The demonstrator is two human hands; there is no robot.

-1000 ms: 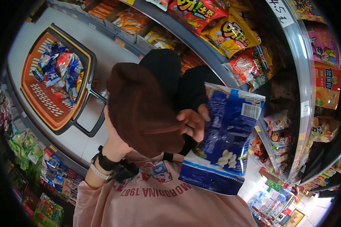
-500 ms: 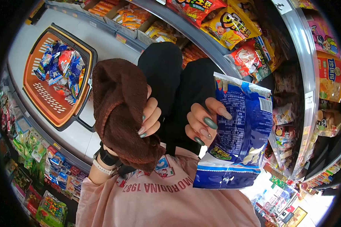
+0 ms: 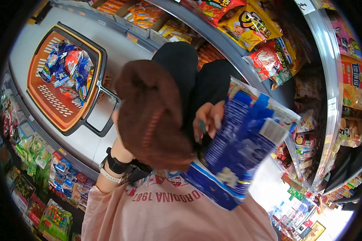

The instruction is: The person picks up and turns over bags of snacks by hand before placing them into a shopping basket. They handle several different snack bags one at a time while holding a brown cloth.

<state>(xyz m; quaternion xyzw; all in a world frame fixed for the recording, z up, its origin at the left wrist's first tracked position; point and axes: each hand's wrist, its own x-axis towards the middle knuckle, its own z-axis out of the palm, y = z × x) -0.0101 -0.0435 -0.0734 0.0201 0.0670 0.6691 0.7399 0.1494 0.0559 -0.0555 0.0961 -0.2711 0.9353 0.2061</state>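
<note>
Snack bag [image 3: 241,148], blue and white with a barcode patch near its upper edge, hangs tilted in front of the person's pink shirt [image 3: 173,213], its top corner leaning toward the shelves and its lower end crossing the shirt's printed lettering. The right hand [image 3: 207,120] grips the bag's upper left edge: fingers curled over the foil, painted nails showing, closed on the packet rather than spread. Just left of the bag, touching or nearly touching it, is a brown cloth [image 3: 153,116], thick and towel-like, bunched into a rounded mass that covers the left hand [image 3: 118,140] almost wholly; only the heel of that hand and the wrist show beneath the cloth, so the hand is wrapped in or under the fabric and has hold of it, though how far its fingers are bent cannot be told. On that wrist sit a black band [image 3: 116,164] and a pale band beside it. Behind the bag and cloth, the person's dark trousers [image 3: 181,68] run upward in the view. Well left of the bag, on the pale floor [image 3: 108,44], stands an orange shopping basket [image 3: 52,108] with black handles, holding a heap of blue, red and white packets. Right of the bag, curved shelves [image 3: 321,60] carry red, yellow and orange snack packets.
</note>
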